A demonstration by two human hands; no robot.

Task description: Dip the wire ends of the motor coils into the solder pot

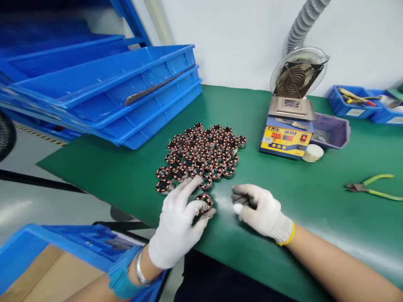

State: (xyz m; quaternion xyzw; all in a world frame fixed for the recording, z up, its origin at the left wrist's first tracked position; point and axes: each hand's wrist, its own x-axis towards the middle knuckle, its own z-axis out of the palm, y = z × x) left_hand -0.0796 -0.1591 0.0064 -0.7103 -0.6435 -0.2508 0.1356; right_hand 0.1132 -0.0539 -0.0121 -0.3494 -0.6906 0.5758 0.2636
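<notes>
The wound stator point(204, 202) looks small, stiff and fairly dense for its size: a metal core laced with thin copper wire that could scratch or snag, so the outer rim seems the safest place to hold it. It lies near the table's point(126, 176) front edge, just in front of the stator cluster point(201, 153). The left hand's point(178, 226) grip pinches it, thumb and fingers closing on its rim. The right hand point(261, 209), just beside, has its grip curled shut around something small and dark I cannot identify.

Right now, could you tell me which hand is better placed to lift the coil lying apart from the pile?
Left. The left hand already touches that coil; the right hand rests farther off on the mat.
</notes>
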